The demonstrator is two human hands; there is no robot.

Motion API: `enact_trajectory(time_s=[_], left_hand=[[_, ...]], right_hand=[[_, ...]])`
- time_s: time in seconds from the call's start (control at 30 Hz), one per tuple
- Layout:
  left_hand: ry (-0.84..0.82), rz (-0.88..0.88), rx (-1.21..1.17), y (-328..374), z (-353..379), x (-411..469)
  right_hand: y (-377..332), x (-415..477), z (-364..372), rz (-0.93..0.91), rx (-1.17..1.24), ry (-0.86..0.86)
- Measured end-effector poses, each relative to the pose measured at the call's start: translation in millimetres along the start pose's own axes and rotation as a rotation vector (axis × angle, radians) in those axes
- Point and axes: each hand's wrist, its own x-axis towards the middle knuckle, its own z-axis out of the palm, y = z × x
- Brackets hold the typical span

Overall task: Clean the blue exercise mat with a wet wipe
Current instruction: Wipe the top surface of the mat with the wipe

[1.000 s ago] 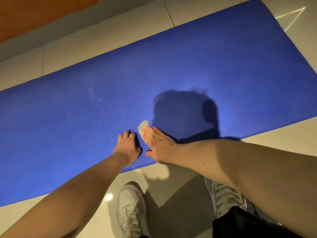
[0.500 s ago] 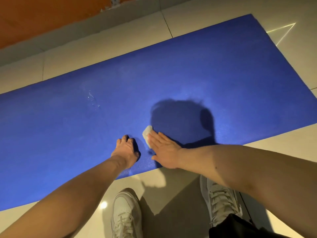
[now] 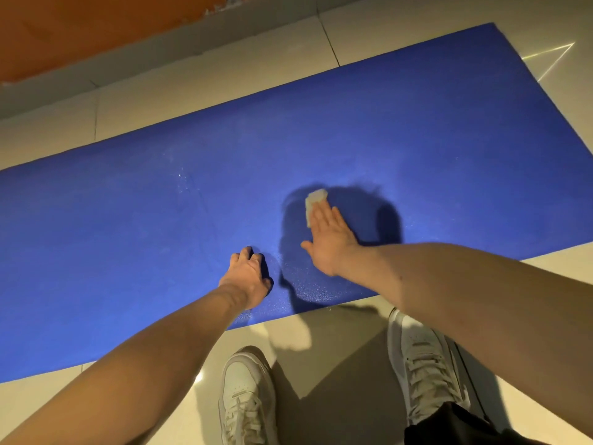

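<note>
Blue and finely pebbled, the exercise mat (image 3: 128,236) is lying flat as a long straight-edged rectangle on pale glossy floor tiles (image 3: 337,364). The right grip (image 3: 330,242), a bare hand, is spreading wide and flat with its fingers straight, clasping nothing and pressing a small folded white wet wipe (image 3: 314,199) onto the mat under its fingertips. The wipe is looking thin, soft and slightly crumpled, and part of it is poking out beyond the fingers. The left grip (image 3: 248,274) is bracing on the mat just beside and nearer the person, with its fingers bent under and nothing held in them. Below both grips, two white lace-up shoes (image 3: 247,396) are standing on the tiles at the mat's near edge. Since only flat pressure is pinning the wipe, it is probably at risk of sliding out or bunching up on the grippy texture during a stroke. The mat is likely to creep on the shiny tiles if the bracing grip lifts. Faint pale specks (image 3: 183,184) are showing well to the left of the left grip, and a narrow wiping path is risking missing them.
</note>
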Motion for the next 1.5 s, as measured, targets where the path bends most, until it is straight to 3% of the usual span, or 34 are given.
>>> enact_trajectory(time_s=[0.13, 0.23, 0.3, 0.43, 0.5, 0.8, 1.0, 1.07, 1.13, 1.23, 1.3, 1.4, 1.47, 1.5], left_hand=[[0.039, -0.007, -0.025, -0.5, 1.0, 3.2], [0.051, -0.010, -0.032, -1.3, 2.8, 4.0], [0.058, -0.005, -0.030, -1.4, 2.0, 4.8], [0.056, -0.003, -0.031, 0.1, -1.2, 5.4], [0.062, -0.011, -0.025, 2.2, -4.6, 7.1], [0.031, -0.027, -0.064, 4.9, -16.1, 8.5], [-0.003, -0.039, -0.065, 10.0, -23.9, 5.9], [-0.016, -0.041, -0.043, 17.8, -30.4, 3.2], [0.029, -0.027, -0.092, 27.0, -37.1, -0.5], [0.114, -0.035, -0.433, 39.2, -42.4, -9.5], [0.156, -0.075, -0.695, 50.0, -46.8, -20.4], [0.219, -0.090, -0.894, 63.3, -51.3, -34.7], [0.220, -0.082, -0.969, 69.9, -57.1, -45.6], [0.209, -0.078, -0.974, 70.6, -59.4, -47.8]], right_hand=[[-26.8, -28.8, 23.0, -0.315, -0.047, -0.025], [-7.4, -19.0, 17.2, -0.462, -0.183, -0.018], [13.4, -2.5, 2.5, -0.369, -0.174, 0.025], [41.4, 23.4, -22.2, 0.037, -0.141, 0.016], [32.1, 28.3, -24.1, 0.087, -0.055, 0.002], [-26.3, 17.6, 2.7, -0.448, -0.118, -0.058], [18.9, 19.4, -13.5, -0.301, -0.058, -0.006], [21.0, 15.2, -23.9, -0.315, 0.131, 0.011], [16.6, 8.3, -32.6, -0.247, 0.471, -0.027], [3.1, -5.8, -36.2, -0.078, 0.837, -0.108], [-3.4, -18.7, -43.8, -0.004, 0.896, -0.130], [-7.2, -37.6, -59.7, -0.013, 0.969, -0.185], [-14.5, -52.5, -73.2, 0.047, 1.249, -0.231], [-19.3, -55.5, -81.7, 0.164, 1.476, -0.286]])
